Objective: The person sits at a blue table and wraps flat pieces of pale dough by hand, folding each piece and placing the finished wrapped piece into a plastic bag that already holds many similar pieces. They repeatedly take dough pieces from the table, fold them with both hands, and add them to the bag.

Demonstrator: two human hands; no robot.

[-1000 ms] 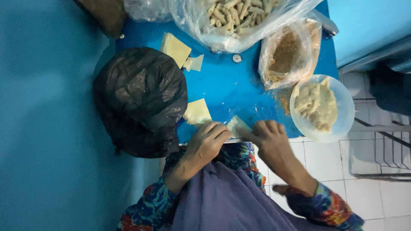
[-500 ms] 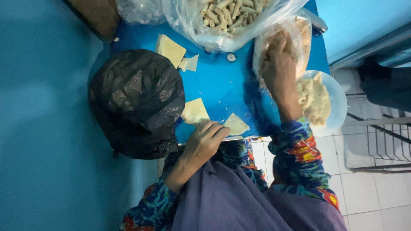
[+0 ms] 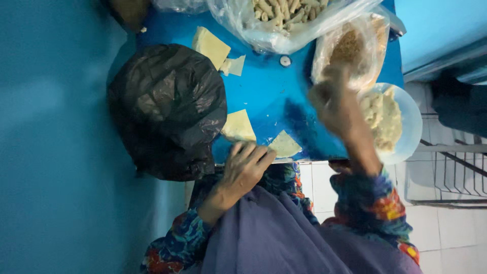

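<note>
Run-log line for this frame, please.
left hand: on blue table edge, touching pale wrapper sheet | right hand: blurred, above table

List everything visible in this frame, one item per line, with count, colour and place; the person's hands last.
Thin square dough wrappers: four, pale yellow, on the blue tabletop.
Crumpled plastic bag: one, black, left side of the table.
Clear bag of rolled pieces: one, tan contents, top edge.
Clear bag of crumbs: one, brown contents, top right.
Round plate of filling: one, white, right edge.
Left hand: at the near edge, touching a wrapper.
Right hand: blurred, raised beside the plate.
</note>
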